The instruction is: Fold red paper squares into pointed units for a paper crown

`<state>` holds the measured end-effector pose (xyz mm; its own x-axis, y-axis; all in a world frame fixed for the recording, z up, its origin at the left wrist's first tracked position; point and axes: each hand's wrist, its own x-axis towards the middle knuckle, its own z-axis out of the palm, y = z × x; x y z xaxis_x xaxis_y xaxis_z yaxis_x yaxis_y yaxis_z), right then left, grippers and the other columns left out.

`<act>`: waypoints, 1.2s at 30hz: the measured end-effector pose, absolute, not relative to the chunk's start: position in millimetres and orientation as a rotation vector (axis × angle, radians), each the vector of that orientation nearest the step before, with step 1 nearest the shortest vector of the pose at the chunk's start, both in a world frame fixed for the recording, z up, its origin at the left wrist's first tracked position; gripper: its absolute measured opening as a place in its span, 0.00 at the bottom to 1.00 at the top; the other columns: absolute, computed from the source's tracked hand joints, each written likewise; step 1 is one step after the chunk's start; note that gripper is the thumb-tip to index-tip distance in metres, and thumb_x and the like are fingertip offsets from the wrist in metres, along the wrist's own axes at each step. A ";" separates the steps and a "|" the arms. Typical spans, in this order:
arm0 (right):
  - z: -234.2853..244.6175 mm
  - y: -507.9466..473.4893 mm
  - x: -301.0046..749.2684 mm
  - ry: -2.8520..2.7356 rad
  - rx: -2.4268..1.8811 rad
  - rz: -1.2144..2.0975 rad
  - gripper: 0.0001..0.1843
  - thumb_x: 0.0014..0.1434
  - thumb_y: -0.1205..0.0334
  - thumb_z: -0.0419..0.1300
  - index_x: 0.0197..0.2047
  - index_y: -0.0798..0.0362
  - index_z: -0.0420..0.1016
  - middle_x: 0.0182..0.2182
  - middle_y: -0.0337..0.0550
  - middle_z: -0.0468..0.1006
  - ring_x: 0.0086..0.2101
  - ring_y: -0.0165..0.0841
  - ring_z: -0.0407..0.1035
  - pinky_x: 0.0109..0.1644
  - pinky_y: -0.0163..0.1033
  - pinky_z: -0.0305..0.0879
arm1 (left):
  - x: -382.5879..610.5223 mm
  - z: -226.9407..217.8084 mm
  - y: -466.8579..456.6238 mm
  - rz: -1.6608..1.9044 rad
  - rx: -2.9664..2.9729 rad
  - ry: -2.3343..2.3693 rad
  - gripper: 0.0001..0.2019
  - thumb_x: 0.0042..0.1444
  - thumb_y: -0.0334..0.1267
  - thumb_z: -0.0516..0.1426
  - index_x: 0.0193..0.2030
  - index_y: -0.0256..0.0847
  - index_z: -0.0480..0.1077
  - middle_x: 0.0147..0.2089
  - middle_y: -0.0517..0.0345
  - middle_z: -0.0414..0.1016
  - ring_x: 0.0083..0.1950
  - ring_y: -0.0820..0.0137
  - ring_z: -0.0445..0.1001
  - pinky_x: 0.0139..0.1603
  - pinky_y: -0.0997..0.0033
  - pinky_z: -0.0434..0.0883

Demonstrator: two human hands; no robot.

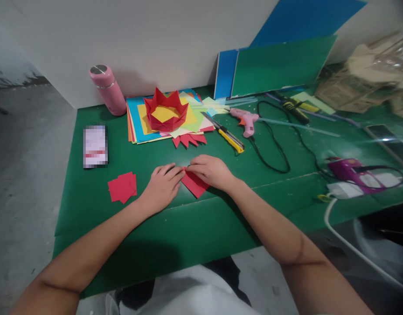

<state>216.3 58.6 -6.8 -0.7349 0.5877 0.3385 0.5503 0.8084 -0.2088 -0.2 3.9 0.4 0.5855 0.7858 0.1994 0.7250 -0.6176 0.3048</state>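
Note:
A folded piece of red paper (196,185) lies on the green table, partly covered by my fingers. My left hand (165,186) holds its upper left corner with closed fingertips. My right hand (211,170) is closed on the upper edge, its fingers bent over the paper and the fingertips of both hands almost meeting. To the left rests a small stack of red paper squares (123,187). Behind my hands, a ring of folded red paper with pointed tips (165,124) sits on a pile of coloured paper sheets (133,127). Several pointed red pieces (190,140) stick out in front of that pile.
A pink bottle (110,94) and a phone (95,147) stand at the left. Right of the pile are a yellow utility knife (228,136), a pink glue gun (245,120) with a black cord, and a screwdriver (295,110). A purple power strip (352,175) lies far right.

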 end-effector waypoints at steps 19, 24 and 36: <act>4.6 54.5 216.6 -2.672 -0.888 0.221 0.19 0.64 0.71 0.47 0.48 0.56 0.77 0.38 0.51 0.77 0.39 0.37 0.67 0.43 0.42 0.67 | -1.2 -0.1 4.1 0.431 2.664 1.338 0.18 0.64 0.35 0.49 0.59 0.45 0.68 0.62 0.55 0.68 0.64 0.54 0.59 0.61 0.47 0.57; 4.1 52.8 214.9 -2.705 -0.952 0.185 0.20 0.62 0.72 0.48 0.51 0.54 0.77 0.38 0.50 0.76 0.38 0.37 0.66 0.42 0.41 0.66 | -1.8 1.3 4.7 0.427 2.661 1.339 0.17 0.64 0.36 0.49 0.58 0.46 0.69 0.62 0.55 0.68 0.64 0.54 0.58 0.61 0.47 0.57; 5.6 55.1 222.4 -2.506 -1.036 0.276 0.17 0.58 0.74 0.49 0.37 0.55 0.79 0.33 0.47 0.77 0.36 0.37 0.69 0.42 0.42 0.66 | -1.7 -2.1 3.8 0.432 2.682 1.336 0.18 0.64 0.36 0.49 0.59 0.46 0.67 0.61 0.54 0.68 0.63 0.56 0.60 0.60 0.48 0.58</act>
